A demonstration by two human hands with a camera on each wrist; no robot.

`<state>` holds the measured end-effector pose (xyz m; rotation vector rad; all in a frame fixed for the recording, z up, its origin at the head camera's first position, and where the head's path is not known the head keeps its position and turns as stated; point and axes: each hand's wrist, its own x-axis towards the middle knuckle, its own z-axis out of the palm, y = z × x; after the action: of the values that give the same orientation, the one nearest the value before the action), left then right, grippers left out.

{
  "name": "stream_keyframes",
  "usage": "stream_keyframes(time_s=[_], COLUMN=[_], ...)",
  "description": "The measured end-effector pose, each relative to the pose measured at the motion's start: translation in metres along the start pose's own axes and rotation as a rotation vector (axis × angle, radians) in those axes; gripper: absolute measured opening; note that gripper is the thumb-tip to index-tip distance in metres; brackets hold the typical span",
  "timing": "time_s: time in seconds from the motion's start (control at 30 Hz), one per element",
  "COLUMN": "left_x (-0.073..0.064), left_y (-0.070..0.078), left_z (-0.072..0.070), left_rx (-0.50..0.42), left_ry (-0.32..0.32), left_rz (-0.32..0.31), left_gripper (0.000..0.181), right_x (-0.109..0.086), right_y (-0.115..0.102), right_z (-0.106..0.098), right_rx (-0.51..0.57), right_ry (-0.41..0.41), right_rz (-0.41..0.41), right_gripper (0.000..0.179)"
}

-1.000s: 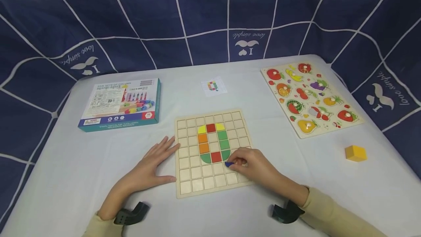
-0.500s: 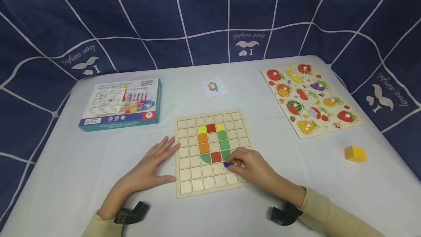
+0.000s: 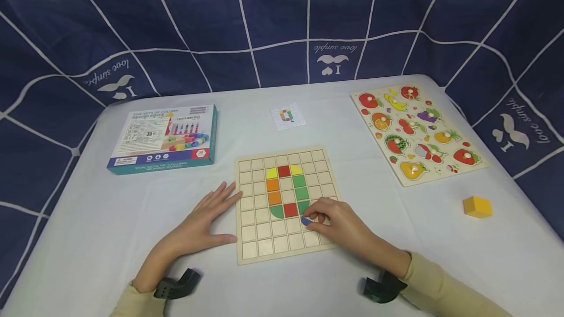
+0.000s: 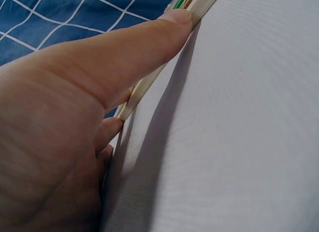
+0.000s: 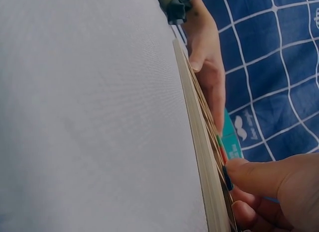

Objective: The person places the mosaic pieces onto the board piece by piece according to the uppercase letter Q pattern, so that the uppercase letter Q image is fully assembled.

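A square wooden grid board (image 3: pixel 251 247) lies on the table, with red, yellow, orange and green tiles set in a ring on it. My right hand (image 3: pixel 337 219) pinches a small blue tile (image 3: pixel 306 220) between thumb and fingers, just below the green curved tile (image 3: pixel 303 207) at the ring's lower right. In the right wrist view the blue tile (image 5: pixel 228 178) stands tilted at the board's surface, under the thumb. My left hand (image 3: pixel 200 224) lies with fingers spread, thumb and fingertips touching the board's left edge. The left wrist view shows the thumb (image 4: pixel 144 50) against that edge.
A small card (image 3: pixel 288 116) with a coloured ring pattern lies behind the board. To the left is a flat box (image 3: pixel 163 138) with printed beads. A fruit knob puzzle (image 3: pixel 416 133) lies at the right, and a yellow block (image 3: pixel 478 207) sits nearer.
The blue tile has shifted and tilted slightly in my right fingers, staying near the same cell. My left hand keeps its place at the board's edge.
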<state>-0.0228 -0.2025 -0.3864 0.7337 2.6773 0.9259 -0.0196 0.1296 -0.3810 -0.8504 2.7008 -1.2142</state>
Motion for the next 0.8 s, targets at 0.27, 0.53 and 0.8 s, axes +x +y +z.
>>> stream_keyframes(time_s=[0.27, 0.53, 0.8], left_x=[-0.0007, -0.0009, -0.0013], left_y=[0.0002, -0.0001, -0.0004], left_z=[-0.0007, 0.0005, 0.0003], left_rx=[0.002, 0.001, -0.001], left_ry=[0.0, 0.001, -0.002], left_rz=[0.007, 0.005, 0.01], left_gripper=[0.095, 0.095, 0.095], right_x=[-0.0012, -0.0019, -0.0029], right_y=[0.0012, 0.0014, 0.001], right_z=[0.0013, 0.0009, 0.0002], right_rx=[0.01, 0.04, 0.066], right_ry=[-0.004, 0.016, 0.024], right_rz=[0.002, 0.019, 0.024], right_gripper=[0.021, 0.016, 0.015])
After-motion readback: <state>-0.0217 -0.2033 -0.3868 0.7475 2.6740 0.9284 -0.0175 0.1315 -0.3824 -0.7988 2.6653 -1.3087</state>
